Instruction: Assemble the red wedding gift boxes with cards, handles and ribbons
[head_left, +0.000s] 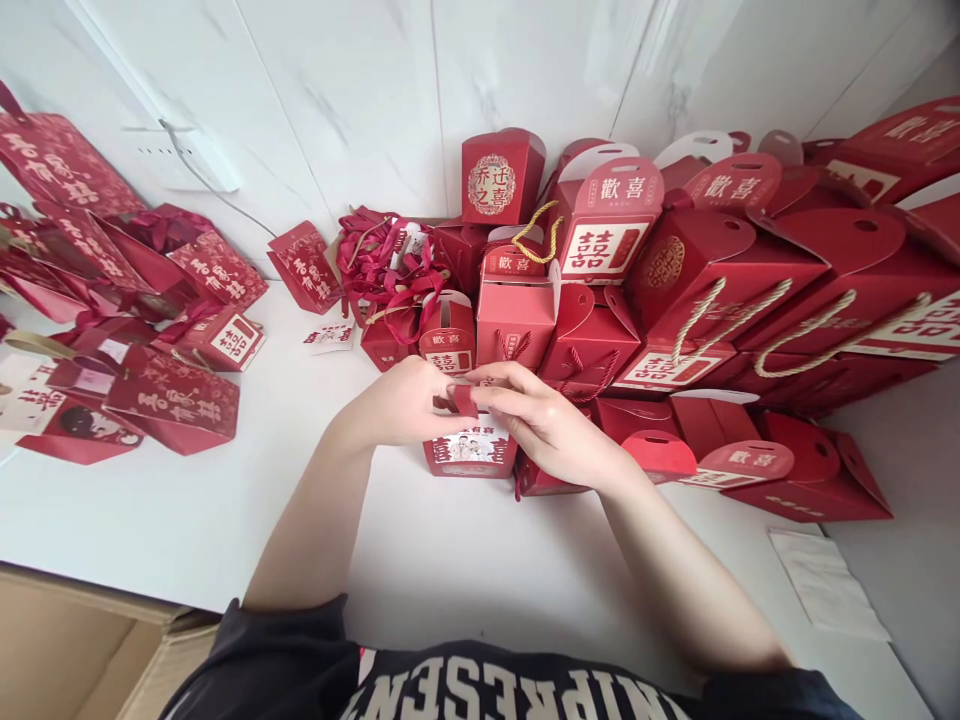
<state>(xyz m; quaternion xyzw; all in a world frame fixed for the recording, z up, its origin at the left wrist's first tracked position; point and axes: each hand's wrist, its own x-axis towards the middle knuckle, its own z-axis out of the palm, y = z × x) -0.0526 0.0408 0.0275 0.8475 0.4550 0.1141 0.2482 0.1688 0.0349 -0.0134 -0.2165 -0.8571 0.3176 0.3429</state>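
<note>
In the head view a small red gift box [474, 456] stands upright on the table, its front printed with white and dark red characters and two figures. My left hand [411, 400] is closed at the box's top left, thumb and fingers pinching a dark red ribbon [465, 401]. From the other side my right hand [541, 418] reaches over the top right corner, its fingers bent in against the same ribbon. The fingers partly cover the box top, so the ribbon's path there is hidden.
Stacked red gift boxes [720, 260], some with rope handles, fill the back and right. A bundle of dark red ribbons [390, 255] lies behind. More red boxes [172, 395] stand left. A cardboard box [82, 640] sits below the white table [292, 400]; papers [825, 580] lie right.
</note>
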